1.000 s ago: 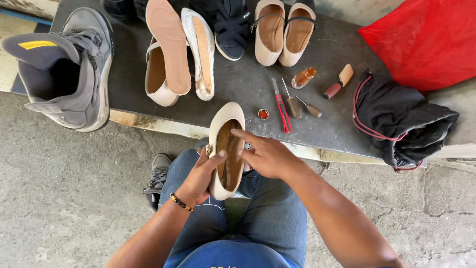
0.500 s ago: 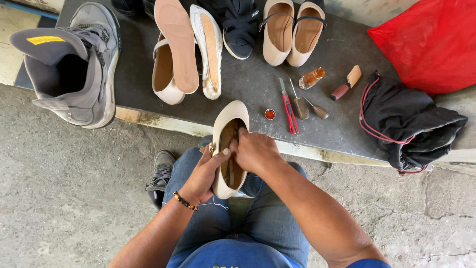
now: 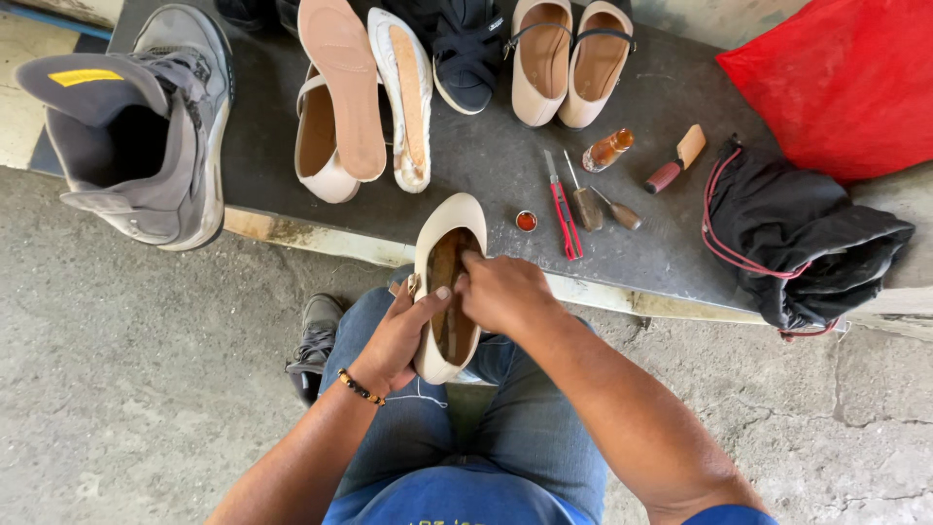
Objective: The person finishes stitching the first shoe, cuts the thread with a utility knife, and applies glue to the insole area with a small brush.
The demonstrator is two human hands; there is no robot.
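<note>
A cream flat shoe (image 3: 449, 226) rests over my knees, its toe pointing at the dark bench. Its inside shows a bare brown footbed. My left hand (image 3: 400, 335) cups the shoe from the left side and underneath, thumb on the rim. My right hand (image 3: 501, 292) is bent over the opening, fingertips pressed down inside onto the brown footbed. A thin white thread (image 3: 420, 399) hangs below the shoe's heel.
On the dark bench (image 3: 486, 165) lie a grey high-top sneaker (image 3: 146, 126), a cream shoe with loose insoles (image 3: 340, 87), a beige pair (image 3: 569, 58), a red-handled tool (image 3: 562, 209), an awl (image 3: 585, 202), a small bottle (image 3: 607, 151), a black bag (image 3: 807, 238) and a red bag (image 3: 846, 78).
My right hand has shifted from the shoe's right rim into the opening, fingers now pushing down on the footbed. The left hand keeps its hold.
</note>
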